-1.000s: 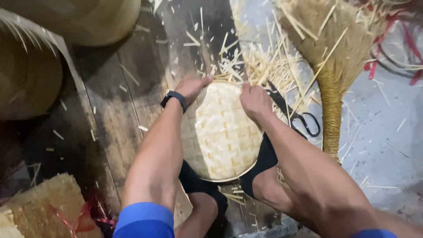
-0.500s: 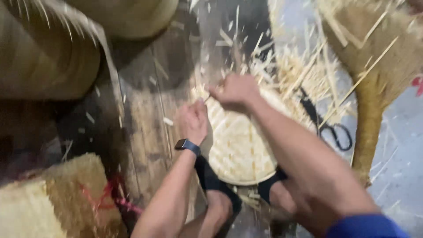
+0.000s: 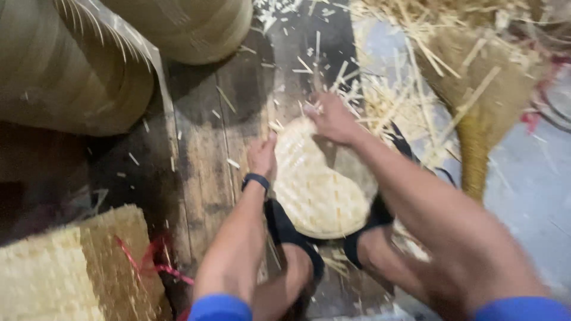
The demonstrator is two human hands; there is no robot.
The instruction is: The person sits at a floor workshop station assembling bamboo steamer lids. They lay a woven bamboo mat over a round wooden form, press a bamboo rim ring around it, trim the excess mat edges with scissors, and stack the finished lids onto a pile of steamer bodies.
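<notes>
A round woven bamboo mat lies on the dark wooden floor, pinned at its near edge under my two feet in black sandals. My left hand, with a dark watch on the wrist, grips the mat's left rim. My right hand holds the far rim where loose strip ends stick out. The picture is blurred, so the fingers are hard to make out.
Large rolled bamboo mats lie at the top left. A stack of woven pieces tied with red string sits at the bottom left. Loose bamboo strips and a woven cone-shaped piece lie to the right, on grey floor.
My left hand slid from the mat's far edge down to its left rim. My right hand shifted left along the far rim. The view has swung left.
</notes>
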